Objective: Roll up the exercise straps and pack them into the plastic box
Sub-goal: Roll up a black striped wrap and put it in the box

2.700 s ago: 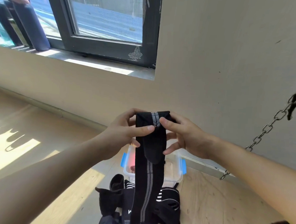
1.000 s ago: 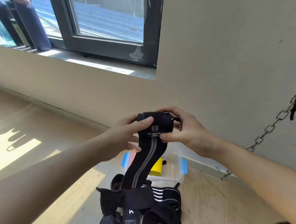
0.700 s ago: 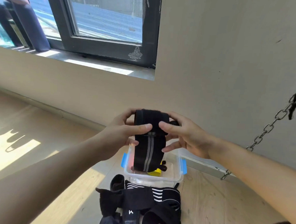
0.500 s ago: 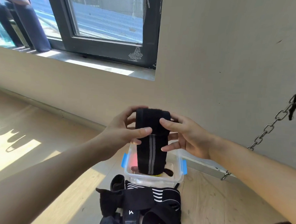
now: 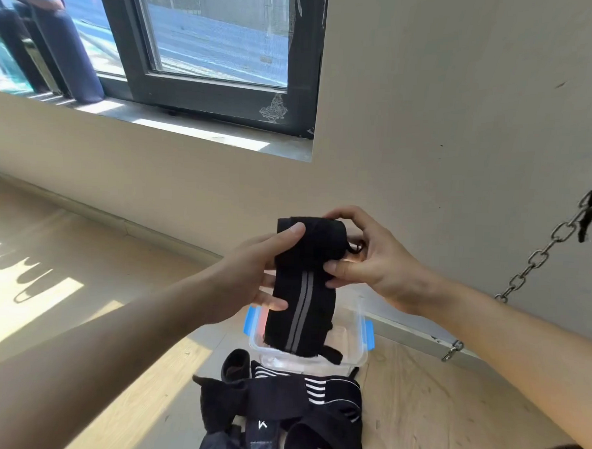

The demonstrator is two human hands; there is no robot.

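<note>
Half-rolled black strap (image 5: 304, 286) sits mid-air above the clear plastic box (image 5: 360, 336), its tail hanging toward it, your left hand (image 5: 247, 280) pinching the roll thumb-on-front, your right hand (image 5: 375, 262) curled round its other end, loose straps (image 5: 278, 405) piled just beside the box.

Two hands, the left hand (image 5: 251, 273) and the right hand (image 5: 371, 262), hold one strap (image 5: 304, 293) between them. One box (image 5: 360, 344) sits below the hands. Nearer than it lies one heap (image 5: 278, 402) of black straps, too tangled to count. One chain (image 5: 539, 257) hangs right of the right hand. One window (image 5: 219, 96) is above the left hand.
</note>
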